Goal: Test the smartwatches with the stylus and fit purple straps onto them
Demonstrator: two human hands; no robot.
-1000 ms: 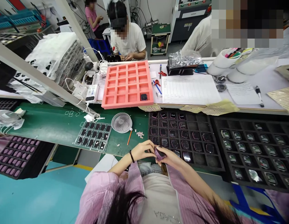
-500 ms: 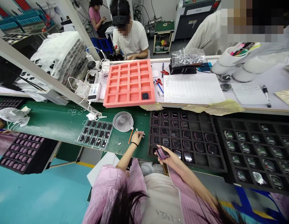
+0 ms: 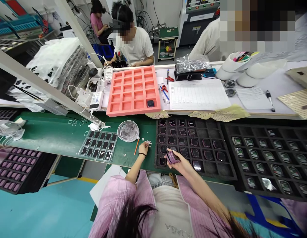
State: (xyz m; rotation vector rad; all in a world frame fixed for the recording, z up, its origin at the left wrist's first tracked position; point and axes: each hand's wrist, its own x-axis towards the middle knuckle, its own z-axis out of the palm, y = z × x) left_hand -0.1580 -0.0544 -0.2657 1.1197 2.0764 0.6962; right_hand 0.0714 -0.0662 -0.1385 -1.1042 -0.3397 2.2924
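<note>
In the right hand (image 3: 179, 163) sits a purple piece (image 3: 172, 157) (half hidden).

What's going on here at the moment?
A person at a green-matted bench holds a purple square case in their right hand, over a black compartment tray of similar cases. Their left hand, with a black wristband, is at a small pile of pale pieces on the green mat. A small white fan and a pink foam tray sit nearby, and a co-worker sits across the bench.
</note>
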